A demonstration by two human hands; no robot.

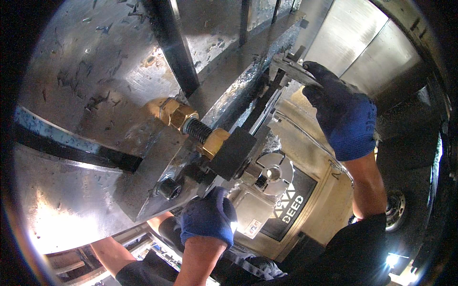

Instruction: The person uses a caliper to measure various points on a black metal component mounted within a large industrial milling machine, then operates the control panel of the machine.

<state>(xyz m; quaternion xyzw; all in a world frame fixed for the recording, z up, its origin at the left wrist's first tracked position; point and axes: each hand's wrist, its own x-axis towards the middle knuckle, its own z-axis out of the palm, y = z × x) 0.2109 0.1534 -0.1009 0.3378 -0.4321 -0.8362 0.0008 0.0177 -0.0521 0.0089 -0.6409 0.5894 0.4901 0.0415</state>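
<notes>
My right hand, in a blue and dark work glove, is closed on a flat metal tool with a jaw-like end. Its exact kind is unclear. That tool meets the far end of a long slotted metal part, running slantwise toward me. Low in the middle, my left hand, gloved alike, is curled up beneath a black block; what its fingers hold is hidden. Just above that block, a threaded stud carries brass-coloured hex nuts. Left of my left hand sits a socket-head bolt.
A large metal plate strewn with chips fills the left, with dark ribs across it. Below lies a round slotted metal disc by a black panel with white lettering. Metal wall panels stand far right.
</notes>
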